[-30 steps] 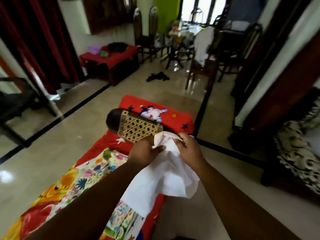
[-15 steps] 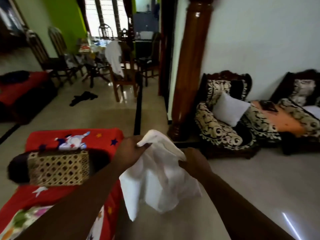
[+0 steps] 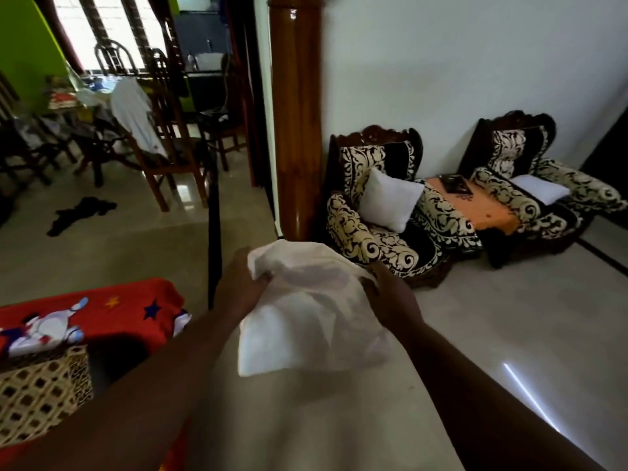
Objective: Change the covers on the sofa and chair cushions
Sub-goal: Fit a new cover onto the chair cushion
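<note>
I hold a white cushion cover (image 3: 306,317) in front of me above the floor. My left hand (image 3: 239,287) grips its upper left edge and my right hand (image 3: 390,294) grips its right edge, so the cloth hangs stretched between them. Ahead on the right stand two black-and-cream patterned armchairs. The nearer armchair (image 3: 367,239) has a white cushion (image 3: 389,198) leaning upright on its seat. A second white cushion (image 3: 540,190) lies flat on the farther armchair (image 3: 530,171).
A red printed bedsheet (image 3: 112,311) covers a mattress at lower left, with a patterned cushion (image 3: 40,392) on it. A wooden pillar (image 3: 295,130) stands beside the near armchair. An orange-topped small table (image 3: 475,205) sits between the chairs. Dining chairs and a dark cloth (image 3: 81,212) lie at back left.
My view has swung right from the mattress to the armchairs. Both hands still hold the white cover, now spread wider apart between them.
</note>
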The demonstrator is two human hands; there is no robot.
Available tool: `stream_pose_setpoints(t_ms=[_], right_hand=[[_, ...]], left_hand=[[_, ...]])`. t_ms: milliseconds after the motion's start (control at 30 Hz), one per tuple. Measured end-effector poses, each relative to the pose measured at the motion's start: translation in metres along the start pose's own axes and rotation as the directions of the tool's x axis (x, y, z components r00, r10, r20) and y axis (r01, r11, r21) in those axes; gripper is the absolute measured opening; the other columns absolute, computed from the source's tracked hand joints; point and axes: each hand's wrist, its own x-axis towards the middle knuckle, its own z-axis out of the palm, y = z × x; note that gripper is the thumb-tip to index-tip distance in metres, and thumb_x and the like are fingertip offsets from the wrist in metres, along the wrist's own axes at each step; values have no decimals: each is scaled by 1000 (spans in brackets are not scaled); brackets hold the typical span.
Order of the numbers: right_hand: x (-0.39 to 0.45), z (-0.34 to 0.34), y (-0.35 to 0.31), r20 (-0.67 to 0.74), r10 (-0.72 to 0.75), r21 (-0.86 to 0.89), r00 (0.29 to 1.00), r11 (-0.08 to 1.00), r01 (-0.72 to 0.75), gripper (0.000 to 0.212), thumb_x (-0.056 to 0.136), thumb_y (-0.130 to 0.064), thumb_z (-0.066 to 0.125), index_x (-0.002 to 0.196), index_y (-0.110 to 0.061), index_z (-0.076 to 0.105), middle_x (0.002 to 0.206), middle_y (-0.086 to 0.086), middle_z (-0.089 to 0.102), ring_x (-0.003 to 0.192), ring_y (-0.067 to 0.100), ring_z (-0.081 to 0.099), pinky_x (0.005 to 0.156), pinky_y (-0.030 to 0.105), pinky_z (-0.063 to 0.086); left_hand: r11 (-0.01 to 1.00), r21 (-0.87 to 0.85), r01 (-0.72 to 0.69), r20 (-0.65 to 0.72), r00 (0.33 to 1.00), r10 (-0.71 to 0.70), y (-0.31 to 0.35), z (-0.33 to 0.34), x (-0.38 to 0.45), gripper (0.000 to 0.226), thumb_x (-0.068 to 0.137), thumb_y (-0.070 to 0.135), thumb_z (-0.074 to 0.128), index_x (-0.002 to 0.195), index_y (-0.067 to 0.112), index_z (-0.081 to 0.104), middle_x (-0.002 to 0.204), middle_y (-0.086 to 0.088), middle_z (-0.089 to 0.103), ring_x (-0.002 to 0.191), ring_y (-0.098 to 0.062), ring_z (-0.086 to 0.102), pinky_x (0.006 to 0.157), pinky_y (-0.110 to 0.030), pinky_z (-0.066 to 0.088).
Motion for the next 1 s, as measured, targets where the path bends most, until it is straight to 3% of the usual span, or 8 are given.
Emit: stream_pose_setpoints(t_ms=[133, 200, 267, 433, 567, 733, 900, 1000], right_hand=[[27, -9, -18, 101, -141, -102, 985, 983, 151, 16, 93, -33, 62, 107, -28, 57, 97, -4, 69, 84, 22, 66, 64, 30, 45], [40, -11, -28, 190, -246, -176, 951, 944, 279, 19, 92, -36, 63, 109, -29, 57, 102, -6, 69, 88, 20, 66, 65, 27, 40], [54, -12, -35, 216, -324, -239, 921, 897, 371, 28, 88, -34, 68, 113, -33, 55, 108, -6, 70, 91, 20, 68, 66, 28, 44], [77, -22, -22, 149, -236, -378, 960, 884, 276, 31, 86, -41, 70, 112, -31, 58, 108, -7, 64, 92, 20, 65, 70, 32, 47], [71, -24, 18, -53, 84, -618, 995, 780, -99, 47, 74, -45, 75, 114, -28, 60, 112, -1, 61, 105, 28, 59, 81, 41, 46], [72, -26, 42, -392, 266, -302, 881, 867, -396, 43, 75, -34, 79, 111, -21, 59, 101, 6, 66, 89, 34, 63, 63, 39, 51], [111, -16, 47, -328, 172, -59, 929, 978, -202, 25, 89, -18, 68, 114, -22, 63, 94, 5, 74, 82, 30, 69, 64, 31, 46], [131, -20, 61, -293, -18, -150, 956, 988, -27, 28, 81, -11, 74, 105, -22, 64, 93, 2, 71, 82, 28, 66, 62, 31, 46]], left_hand=[[918, 216, -333, 4, 940, 340, 30, 31, 24, 114, 71, 53, 83, 158, 20, 16, 160, -10, 29, 145, -31, 30, 114, -48, 33], [773, 305, -557, 220, 830, 512, 53, 45, 29, 109, 75, 69, 70, 159, 27, 13, 161, -5, 29, 149, -27, 25, 119, -51, 25], [706, 246, -664, 399, 733, 551, 72, 57, 35, 82, 85, 62, 64, 152, 32, 30, 147, -2, 50, 136, -26, 45, 112, -48, 36], [794, 6, -608, 403, 728, 554, 89, 65, 70, 32, 95, 42, 55, 122, 28, 65, 114, 0, 72, 103, -23, 67, 87, -40, 54], [860, -174, -480, 309, 802, 511, 98, 65, 94, 21, 97, 28, 57, 113, 18, 68, 107, -4, 72, 100, -24, 66, 83, -38, 53], [898, -237, -370, 364, 823, 436, 106, 87, 111, 23, 96, 35, 56, 111, 23, 66, 105, 0, 71, 97, -21, 65, 83, -40, 54], [826, -45, -562, 534, 686, 495, 134, 123, 125, 99, 83, 49, 69, 158, 32, 7, 161, -3, 26, 145, -21, 28, 116, -40, 32], [780, 16, -626, 449, 701, 554, 170, 149, 135, 72, 87, 53, 66, 150, 29, 39, 138, -5, 60, 125, -25, 57, 101, -39, 49]])
